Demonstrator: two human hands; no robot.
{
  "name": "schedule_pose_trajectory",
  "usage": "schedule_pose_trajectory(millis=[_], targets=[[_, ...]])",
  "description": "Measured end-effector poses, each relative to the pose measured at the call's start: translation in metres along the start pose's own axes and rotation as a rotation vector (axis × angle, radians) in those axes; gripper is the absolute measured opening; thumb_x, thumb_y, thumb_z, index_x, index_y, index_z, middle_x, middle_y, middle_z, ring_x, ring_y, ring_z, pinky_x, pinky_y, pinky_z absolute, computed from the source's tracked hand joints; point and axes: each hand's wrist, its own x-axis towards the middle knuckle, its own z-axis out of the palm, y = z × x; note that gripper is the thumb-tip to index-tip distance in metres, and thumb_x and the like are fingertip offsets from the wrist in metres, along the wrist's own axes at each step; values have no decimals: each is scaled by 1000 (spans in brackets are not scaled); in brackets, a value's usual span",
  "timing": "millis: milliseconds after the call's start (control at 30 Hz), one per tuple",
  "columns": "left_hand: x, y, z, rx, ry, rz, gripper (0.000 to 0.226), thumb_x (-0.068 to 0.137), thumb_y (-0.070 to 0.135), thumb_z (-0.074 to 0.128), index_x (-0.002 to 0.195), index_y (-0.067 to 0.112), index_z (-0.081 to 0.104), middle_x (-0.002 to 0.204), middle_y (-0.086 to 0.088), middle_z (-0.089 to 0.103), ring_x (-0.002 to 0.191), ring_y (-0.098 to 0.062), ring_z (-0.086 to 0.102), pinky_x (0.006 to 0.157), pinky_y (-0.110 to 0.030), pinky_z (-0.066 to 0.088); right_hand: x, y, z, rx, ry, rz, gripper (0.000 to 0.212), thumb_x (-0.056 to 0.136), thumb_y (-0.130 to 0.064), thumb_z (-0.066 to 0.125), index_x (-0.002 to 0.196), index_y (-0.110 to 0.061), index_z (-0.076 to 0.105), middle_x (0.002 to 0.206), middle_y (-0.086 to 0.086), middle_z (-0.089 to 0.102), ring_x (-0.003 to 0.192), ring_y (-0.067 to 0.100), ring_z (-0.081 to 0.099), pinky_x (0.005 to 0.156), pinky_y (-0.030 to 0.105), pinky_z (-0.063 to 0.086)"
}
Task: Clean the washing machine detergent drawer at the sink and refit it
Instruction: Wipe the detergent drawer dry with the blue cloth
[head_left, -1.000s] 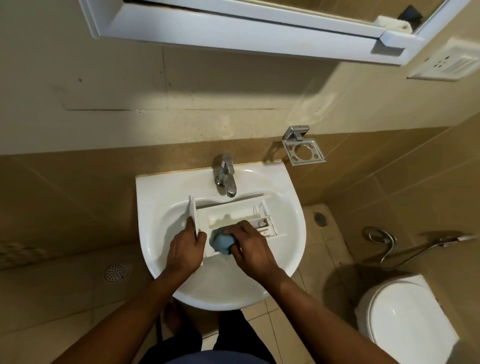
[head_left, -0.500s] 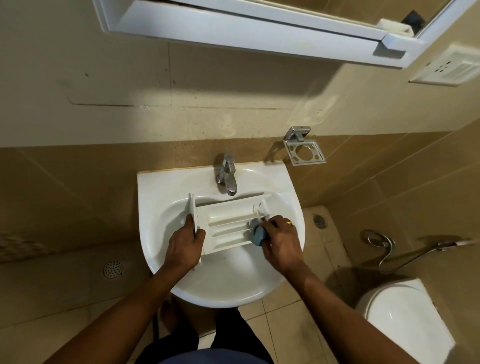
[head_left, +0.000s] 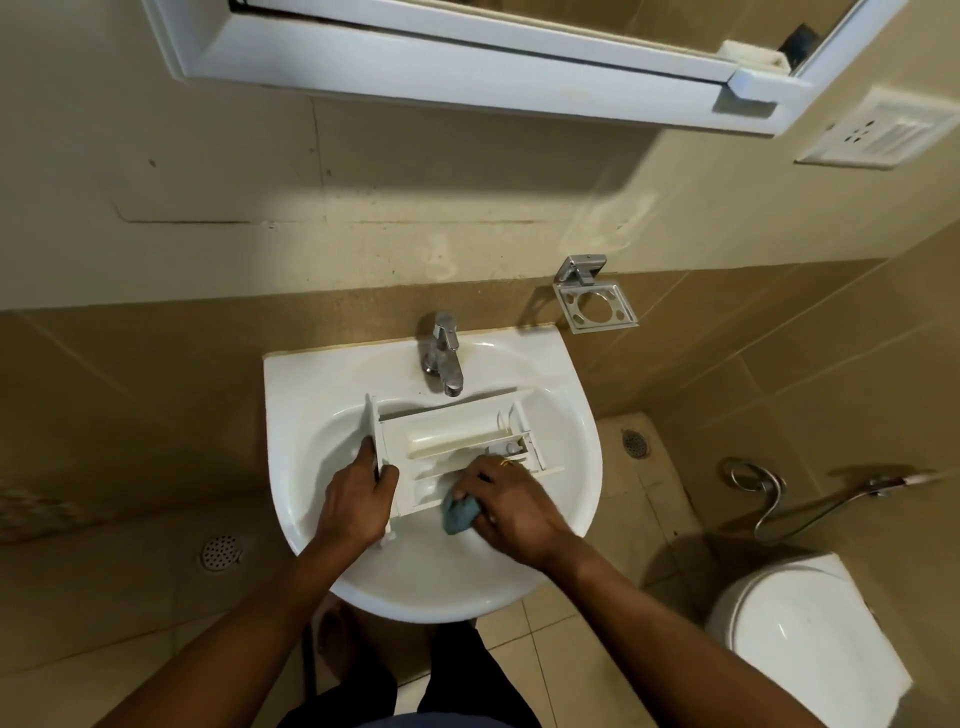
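Detergent drawer (head_left: 447, 436) lay across the sink (head_left: 311, 467), under the tap (head_left: 441, 353), just ahead of both hands. I had the left hand (head_left: 356, 501) gripping its front panel, thumb over the edge. Right hand (head_left: 511, 506) was clenched round a blue cloth (head_left: 460, 514), pressed on the drawer's near side, just right of the left hand. Compartments faced up.
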Motion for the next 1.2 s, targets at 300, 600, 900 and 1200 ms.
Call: schedule_pose_trajectory(millis=[300,600,900,1200], targets=[[3,-2,3,9,0,-17,48,104,27,48,151,17,44,118,-9,72,105,-33,68,96,-47,54,-24,79,-69,-274,256,642,21,81,-33,59,97,-21,66,88,5,64,72,29,62,61,36,54],[7,-3,7,63,-21,-29,54,104,36,48,153,14,41,116,-9,73,101,-29,70,92,-47,57,35,16,-5,-250,-35,306,40,85,-38,61,124,-31,67,102,2,66,89,28,63,77,36,51],[2,1,-3,3,41,-7,48,106,25,49,153,17,44,104,-12,73,89,-28,67,85,-36,50,70,-15,22,-233,-76,-4,34,94,-34,53,123,-26,67,100,7,59,89,27,55,75,38,45],[2,-2,-3,-38,7,53,47,105,23,49,151,16,45,103,-6,73,82,-16,62,79,-31,51,60,30,-49,-429,-63,324,54,81,-52,33,97,-23,77,95,9,66,86,32,65,68,32,49]])
